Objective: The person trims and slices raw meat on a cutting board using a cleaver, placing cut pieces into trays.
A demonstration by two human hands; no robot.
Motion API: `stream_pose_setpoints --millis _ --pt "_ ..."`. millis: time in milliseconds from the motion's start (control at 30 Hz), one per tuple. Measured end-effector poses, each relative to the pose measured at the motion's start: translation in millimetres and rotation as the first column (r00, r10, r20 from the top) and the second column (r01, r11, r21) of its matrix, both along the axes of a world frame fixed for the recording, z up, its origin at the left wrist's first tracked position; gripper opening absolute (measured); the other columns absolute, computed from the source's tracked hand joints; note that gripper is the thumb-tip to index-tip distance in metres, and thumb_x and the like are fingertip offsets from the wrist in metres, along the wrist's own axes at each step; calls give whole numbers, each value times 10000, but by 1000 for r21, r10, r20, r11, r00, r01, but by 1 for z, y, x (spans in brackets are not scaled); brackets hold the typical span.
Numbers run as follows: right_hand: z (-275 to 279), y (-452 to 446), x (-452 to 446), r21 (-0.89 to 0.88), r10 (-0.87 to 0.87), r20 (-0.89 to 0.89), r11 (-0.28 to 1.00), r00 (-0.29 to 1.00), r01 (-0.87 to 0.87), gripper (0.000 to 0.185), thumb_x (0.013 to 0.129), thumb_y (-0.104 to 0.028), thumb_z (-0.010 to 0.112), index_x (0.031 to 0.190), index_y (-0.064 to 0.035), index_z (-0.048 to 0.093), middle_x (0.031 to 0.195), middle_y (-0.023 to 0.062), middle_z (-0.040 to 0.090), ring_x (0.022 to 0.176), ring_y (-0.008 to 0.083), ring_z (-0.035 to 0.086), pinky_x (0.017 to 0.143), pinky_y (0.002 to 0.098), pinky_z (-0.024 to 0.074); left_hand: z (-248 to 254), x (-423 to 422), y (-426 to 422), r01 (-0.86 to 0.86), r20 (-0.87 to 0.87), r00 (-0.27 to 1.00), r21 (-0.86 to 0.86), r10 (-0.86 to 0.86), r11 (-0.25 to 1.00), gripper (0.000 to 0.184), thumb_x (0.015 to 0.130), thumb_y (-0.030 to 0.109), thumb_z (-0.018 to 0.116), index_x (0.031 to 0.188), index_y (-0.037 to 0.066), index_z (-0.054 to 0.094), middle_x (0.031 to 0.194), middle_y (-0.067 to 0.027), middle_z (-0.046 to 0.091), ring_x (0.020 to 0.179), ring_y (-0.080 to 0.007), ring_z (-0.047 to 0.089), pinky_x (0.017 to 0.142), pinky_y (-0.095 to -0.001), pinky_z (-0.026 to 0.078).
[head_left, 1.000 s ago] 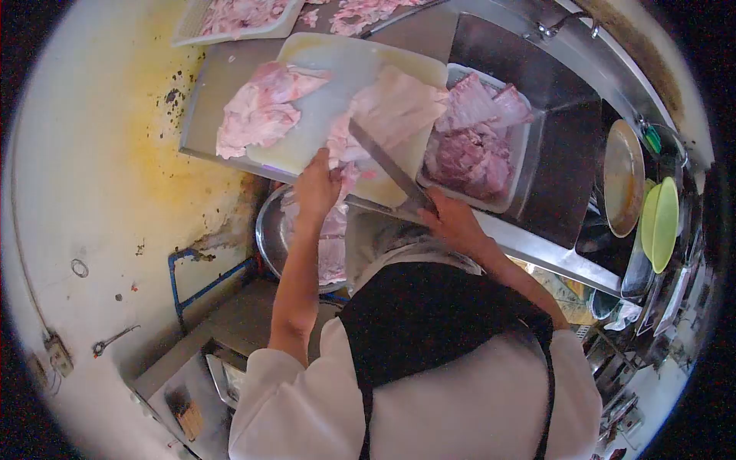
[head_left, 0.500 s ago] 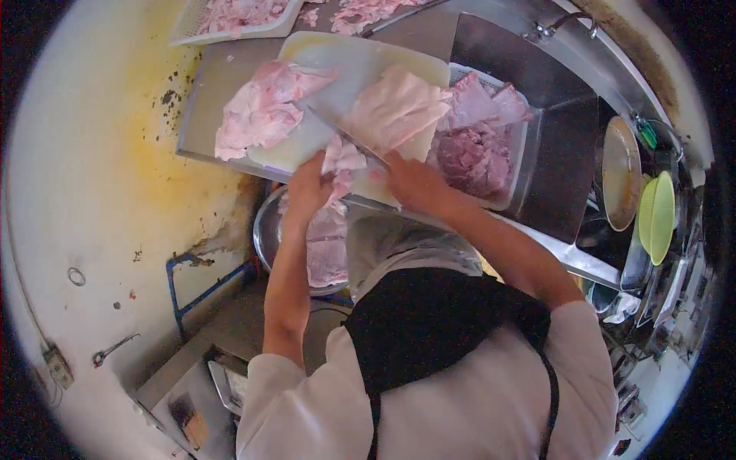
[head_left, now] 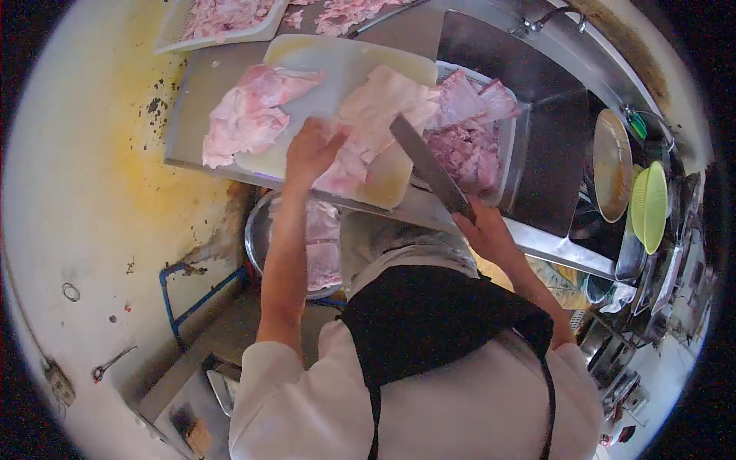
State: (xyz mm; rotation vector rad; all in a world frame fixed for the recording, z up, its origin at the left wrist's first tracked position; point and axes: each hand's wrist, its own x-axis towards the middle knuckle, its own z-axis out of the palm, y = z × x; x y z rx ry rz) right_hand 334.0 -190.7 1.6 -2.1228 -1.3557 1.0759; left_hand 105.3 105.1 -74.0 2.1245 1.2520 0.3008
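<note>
Clock centred on cutting board. Sink (head_left: 552, 146), 1, at 3 o'clock. Cutting board (head_left: 307, 65), 1. White baskets, 2, meat-filled: upper basket (head_left: 263, 32) at 10, sink basket (head_left: 509, 134) at 3. Steel bowl (head_left: 258, 230), 1, between 6 and 7; left forearm partly covers it. Meat pieces, 2 large, on board: pink piece (head_left: 249, 115) at 9, pale sheet (head_left: 387, 103) at 3. Knife (head_left: 431, 162), 1, at 4; right hand (head_left: 488, 231) gripping it. Left hand (head_left: 311, 153), fingers curled by pale sheet; grip cannot be told.

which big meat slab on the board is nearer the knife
The paler, right-hand slab: in this view the tip of the knife overlaps it. The pinker left slab lies apart, with bare board between them.
</note>
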Motion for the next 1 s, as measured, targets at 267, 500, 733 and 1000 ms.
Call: stream_pose_setpoints --millis 267,500,733,1000 --pt "-32 63 0 100 45 212 993 976 -67 362 934 -254 561 1165 9 472 957 280 635 896 489 608 776 563 475 -12 52 4 67 -168 985 127 -45 990 571 718 499 740 1100 86 640 980 -148 700 927 -363 667 786 -466 527" --pt "-57 199 -10 127 114 231 981 966 -147 365 924 -241 552 1147 33 462 945 297 639 934 475 628 796 570 494 0 68 15 158 -217 965 39 -146 987 499 717 442 743 1081 109 671 1084 -153 676 998 -342 648 836 -449 533" --pt "-19 160 -8 -68 136 187 990 973 -126 356 908 -214 563 1157 19 460 970 334 630 944 483 626 821 568 497 -14 55 5 46 -95 995 203 -27 978 326 712 340 743 928 104 683 910 -163 677 904 -361 654 773 -458 529" --pt "9 -11 14 -124 0 5 992 1000 0 322 931 -206 587 1145 20 505 900 248 644 828 421 633 743 488 479 18 17 -3 96 371 925 -7 -87 995 296 700 156 769 939 13 668 849 -180 675 814 -295 652 767 -373 506"
